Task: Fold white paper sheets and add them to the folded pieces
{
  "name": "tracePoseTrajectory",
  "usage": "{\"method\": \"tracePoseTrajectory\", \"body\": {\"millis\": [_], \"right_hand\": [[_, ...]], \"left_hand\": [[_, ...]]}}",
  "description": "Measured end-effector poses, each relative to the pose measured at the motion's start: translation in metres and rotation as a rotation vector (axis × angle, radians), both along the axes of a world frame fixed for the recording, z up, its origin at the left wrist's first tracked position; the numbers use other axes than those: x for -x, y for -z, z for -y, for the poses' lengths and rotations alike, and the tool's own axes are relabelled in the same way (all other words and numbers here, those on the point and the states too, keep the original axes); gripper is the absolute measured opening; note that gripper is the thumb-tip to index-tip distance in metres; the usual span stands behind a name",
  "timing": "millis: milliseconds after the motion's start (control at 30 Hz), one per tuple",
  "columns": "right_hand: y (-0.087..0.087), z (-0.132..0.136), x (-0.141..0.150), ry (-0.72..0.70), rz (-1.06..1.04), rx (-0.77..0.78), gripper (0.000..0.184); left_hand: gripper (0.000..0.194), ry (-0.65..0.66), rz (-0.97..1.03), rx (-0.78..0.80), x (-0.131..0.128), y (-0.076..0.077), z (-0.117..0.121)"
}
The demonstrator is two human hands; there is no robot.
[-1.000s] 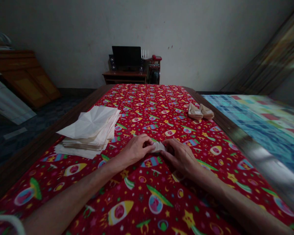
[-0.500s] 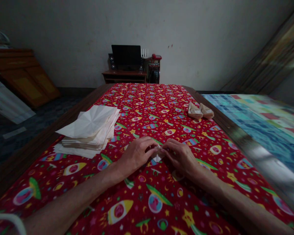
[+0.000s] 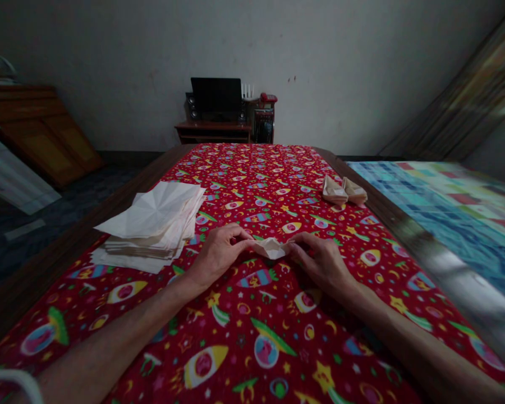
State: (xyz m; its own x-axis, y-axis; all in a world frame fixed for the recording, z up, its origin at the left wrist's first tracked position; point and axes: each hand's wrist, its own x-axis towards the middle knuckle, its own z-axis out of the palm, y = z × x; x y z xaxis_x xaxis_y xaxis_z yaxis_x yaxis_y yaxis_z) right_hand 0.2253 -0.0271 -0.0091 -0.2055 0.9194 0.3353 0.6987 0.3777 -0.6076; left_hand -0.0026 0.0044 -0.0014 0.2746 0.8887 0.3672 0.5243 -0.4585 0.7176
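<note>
A small piece of folded white paper (image 3: 271, 248) is stretched between my two hands, just over the red patterned tablecloth (image 3: 252, 336). My left hand (image 3: 225, 249) pinches its left end between thumb and fingers. At the right end, my right hand (image 3: 320, 258) has the paper in a similar pinch. The paper's middle bulges up with creased facets. Left of my left hand lies a stack of creased white paper sheets (image 3: 151, 219), the top one marked with radiating folds. Two folded paper pieces (image 3: 344, 191), beige and white, sit together near the table's right edge.
Beyond the far table end stands a small desk (image 3: 212, 132) with a monitor (image 3: 216, 98), speakers and a red telephone (image 3: 268, 97). A bed with a blue patterned cover (image 3: 425, 224) lies to the right. A wooden cabinet (image 3: 46, 129) is at the left.
My hands have moved apart, the left one leftward and the right one slightly right. The paper between them has spread wider and now shows more of its surface.
</note>
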Motion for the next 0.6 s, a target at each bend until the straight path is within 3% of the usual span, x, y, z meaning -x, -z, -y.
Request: {"method": "tracePoseTrajectory", "body": {"millis": [300, 467, 600], "right_hand": [[-0.0001, -0.0041, -0.0015, 0.092, 0.055, -0.054, 0.017], [-0.0030, -0.0059, -0.0004, 0.055, -0.110, 0.030, 0.017], [-0.0040, -0.0074, -0.0007, -0.014, -0.343, 0.189, 0.018]], "left_hand": [[0.010, -0.052, -0.152, -0.123, 0.0102, 0.0044, -0.0059], [0.010, -0.030, -0.117, 0.009, 0.0081, 0.0058, -0.0028], [0.012, 0.055, 0.078, 0.192, 0.0045, 0.0084, 0.0009]]}}
